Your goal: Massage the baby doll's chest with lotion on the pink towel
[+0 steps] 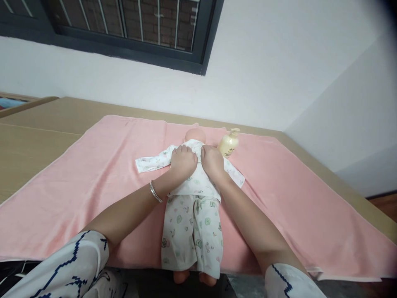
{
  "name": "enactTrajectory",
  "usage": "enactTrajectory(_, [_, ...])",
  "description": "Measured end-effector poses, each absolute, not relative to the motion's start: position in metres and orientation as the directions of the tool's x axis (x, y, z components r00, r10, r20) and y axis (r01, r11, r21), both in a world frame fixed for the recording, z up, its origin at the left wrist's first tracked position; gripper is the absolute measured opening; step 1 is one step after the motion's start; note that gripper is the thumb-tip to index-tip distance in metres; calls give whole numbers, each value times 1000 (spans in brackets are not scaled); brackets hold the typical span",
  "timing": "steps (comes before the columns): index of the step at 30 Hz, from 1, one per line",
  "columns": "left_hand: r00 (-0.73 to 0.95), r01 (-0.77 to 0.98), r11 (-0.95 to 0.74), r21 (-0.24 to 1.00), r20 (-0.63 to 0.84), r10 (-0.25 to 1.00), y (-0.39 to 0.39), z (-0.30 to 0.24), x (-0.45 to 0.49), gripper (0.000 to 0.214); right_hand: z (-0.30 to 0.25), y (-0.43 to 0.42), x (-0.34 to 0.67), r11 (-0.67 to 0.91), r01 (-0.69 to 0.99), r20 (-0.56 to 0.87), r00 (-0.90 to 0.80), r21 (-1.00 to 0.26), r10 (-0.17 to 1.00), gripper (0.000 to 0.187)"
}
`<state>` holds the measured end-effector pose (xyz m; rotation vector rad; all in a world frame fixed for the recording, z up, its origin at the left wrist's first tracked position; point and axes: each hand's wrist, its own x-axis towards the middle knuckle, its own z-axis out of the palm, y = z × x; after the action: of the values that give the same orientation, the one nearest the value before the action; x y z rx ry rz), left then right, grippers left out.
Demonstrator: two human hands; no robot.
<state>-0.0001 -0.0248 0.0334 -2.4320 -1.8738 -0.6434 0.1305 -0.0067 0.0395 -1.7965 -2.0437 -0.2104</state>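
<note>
A baby doll (194, 135) lies on its back on a pink towel (93, 174), head away from me, feet at the near edge. It wears a white printed top (198, 182) and matching trousers (192, 236). My left hand (183, 160) and my right hand (212, 160) rest side by side on the doll's chest near the collar, fingers curled and closed on the fabric of the top. A silver bangle (155, 191) circles my left wrist.
A cream pump bottle (228, 143) stands on the towel just right of the doll's head, close to my right hand. The towel covers a wooden table (37, 136) set against a white wall. A dark-framed window (130, 29) is above.
</note>
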Motion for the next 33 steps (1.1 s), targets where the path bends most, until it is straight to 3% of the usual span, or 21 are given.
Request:
enactTrajectory(5, [271,903,-357,239,327,905,-29,37,4,40,49,-7,132,254,947,302,-188,-198,935,32])
enactTrajectory(12, [376,750,-398,529,154,914,9,49,-33,35,65,-31,118,228,964,174,-203,-137,964,25])
enactTrajectory(14, [359,780,-376,501,134,923,8,49,-32,39,64,-30,118,245,957,176,-217,-157,960,24])
enactTrajectory(17, [267,888,-315,336,180,947,-11,45,-15,51,57,-15,128,253,943,199,-211,-218,957,23])
enactTrajectory(20, [305,908,-352,228,218,927,-28,43,0,54,51,1,138,287,926,213,-237,-246,948,25])
enactTrajectory(23, [337,890,-383,247,209,918,-28,47,-2,48,51,0,138,294,932,209,-251,-213,945,27])
enactTrajectory(28, [282,857,-317,407,146,948,-4,52,-24,40,65,-36,118,258,958,143,-241,-122,960,25])
enactTrajectory(31, [232,883,-275,381,156,960,-2,51,-25,43,69,-45,113,236,969,89,-229,-78,969,23])
enactTrajectory(33, [228,906,-277,319,184,956,-9,49,-19,45,67,-37,117,231,966,111,-219,-113,969,22])
